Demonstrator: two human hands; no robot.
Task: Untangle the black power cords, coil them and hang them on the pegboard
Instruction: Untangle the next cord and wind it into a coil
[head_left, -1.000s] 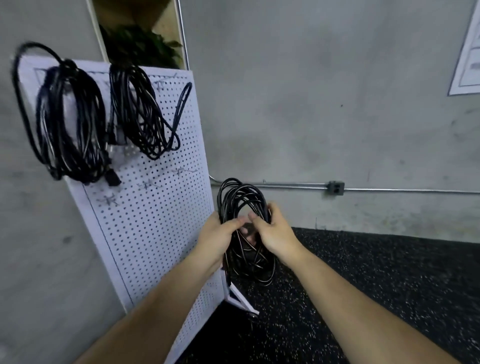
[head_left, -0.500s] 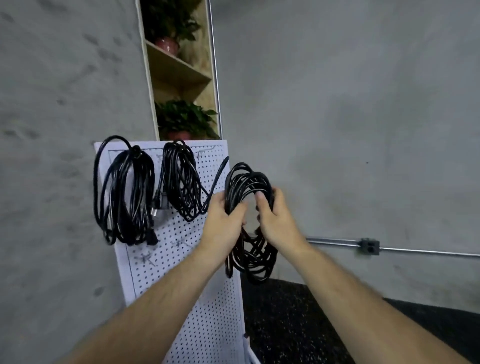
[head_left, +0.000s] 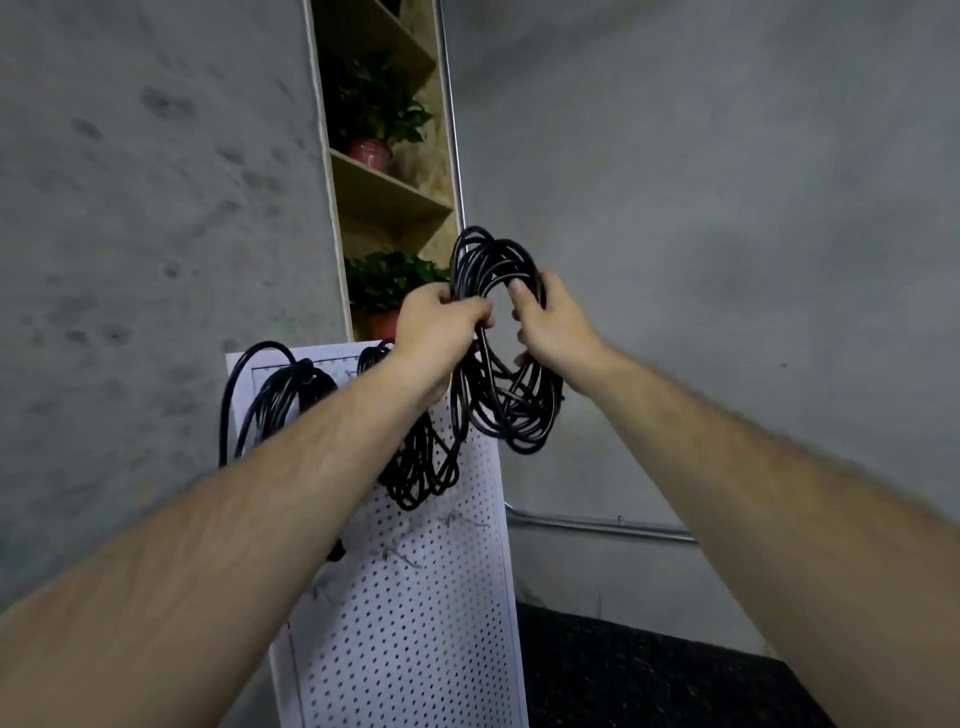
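I hold a coiled black power cord (head_left: 511, 410) up in the air, above and just right of the top right corner of the white pegboard (head_left: 415, 623). My left hand (head_left: 439, 322) grips the coil's left side and my right hand (head_left: 553, 322) grips its right side, both near the top of the loops. Two other black coils hang on the pegboard: one (head_left: 275, 400) at its top left and one (head_left: 421, 467) in the middle, both partly hidden behind my left forearm.
Bare metal hooks (head_left: 457, 519) stick out of the pegboard below the hung coils. A wooden shelf (head_left: 389, 192) with potted plants (head_left: 374, 119) stands behind the board. Grey concrete walls surround it, a metal conduit (head_left: 597, 527) runs along the right wall, and dark speckled floor (head_left: 649, 680) lies below.
Both hands have lifted the coil from beside the board's lower edge up past its top right corner. My view has tilted upward, so the pegboard now sits lower in the frame.
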